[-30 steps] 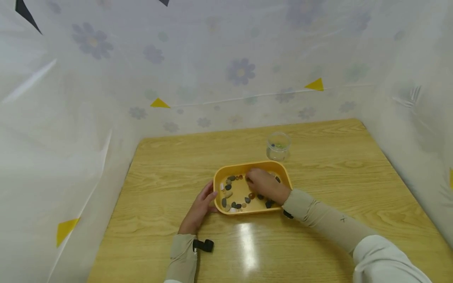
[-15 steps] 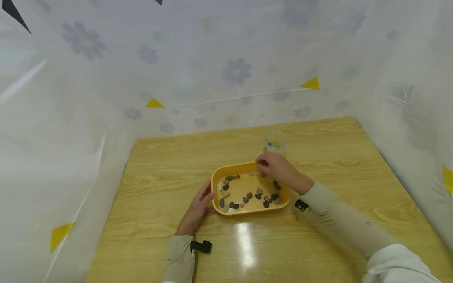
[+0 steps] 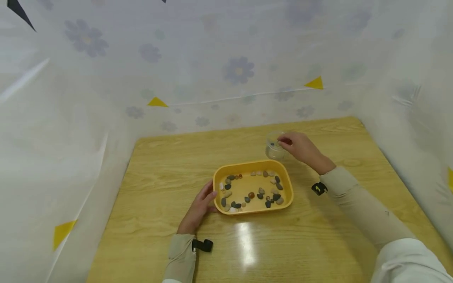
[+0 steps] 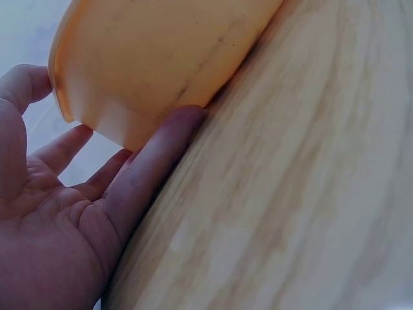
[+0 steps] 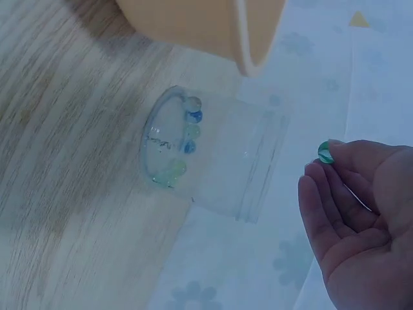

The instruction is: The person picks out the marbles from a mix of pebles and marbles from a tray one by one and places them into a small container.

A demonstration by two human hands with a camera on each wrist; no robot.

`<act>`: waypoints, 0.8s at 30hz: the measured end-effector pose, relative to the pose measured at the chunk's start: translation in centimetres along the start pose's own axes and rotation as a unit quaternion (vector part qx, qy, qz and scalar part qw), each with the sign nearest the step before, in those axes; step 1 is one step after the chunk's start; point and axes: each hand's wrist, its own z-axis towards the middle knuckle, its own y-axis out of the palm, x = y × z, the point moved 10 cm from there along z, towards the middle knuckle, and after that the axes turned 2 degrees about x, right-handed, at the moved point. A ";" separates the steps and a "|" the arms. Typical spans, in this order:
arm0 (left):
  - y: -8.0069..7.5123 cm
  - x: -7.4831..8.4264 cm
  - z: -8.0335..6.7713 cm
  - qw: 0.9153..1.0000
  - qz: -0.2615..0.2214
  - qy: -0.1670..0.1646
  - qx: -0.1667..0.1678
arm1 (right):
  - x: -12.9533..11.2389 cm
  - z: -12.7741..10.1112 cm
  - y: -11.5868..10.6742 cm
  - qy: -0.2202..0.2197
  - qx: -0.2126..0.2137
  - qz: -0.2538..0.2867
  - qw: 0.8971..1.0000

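In the head view my left hand (image 3: 198,206) holds the left end of a yellow plastic tray (image 3: 255,210), thumb at its rim. The left wrist view has the fingers (image 4: 155,165) along the tray's outer wall, low by the table. My right hand (image 3: 301,147) is at the clear jar (image 3: 275,153) behind the tray. Between thumb and fingertips it pinches a green-and-white glass marble (image 5: 325,153), just above the jar's mouth in the right wrist view. Several blue and green marbles (image 5: 192,132) lie at the bottom of the jar (image 5: 226,161).
Inside the tray, dark, tan and white pebbles (image 3: 228,186) follow the walls, with a few brown beads (image 3: 251,195) among them. The wooden table (image 3: 170,165) meets flower-printed white sheeting (image 3: 198,78) at its back and sides.
My right hand has lifted out of the tray and moved back and right to the jar, where it now pinches a marble. My left hand stays at the tray's end.
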 end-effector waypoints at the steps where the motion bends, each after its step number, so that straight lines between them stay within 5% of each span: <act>1: 0.0 0.0 0.0 1.000 0.001 0.002 -0.002 | 0.3 0.2 0.1 0.002 -0.003 -0.002 1.000; 16: 1.1 2.1 -1.4 0.999 0.006 -0.011 -0.031 | 2.0 2.3 3.3 0.008 -0.057 -0.003 0.998; 24: 0.5 1.0 -1.0 1.000 -0.003 -0.007 -0.022 | 2.2 2.9 4.2 0.005 -0.083 0.018 0.996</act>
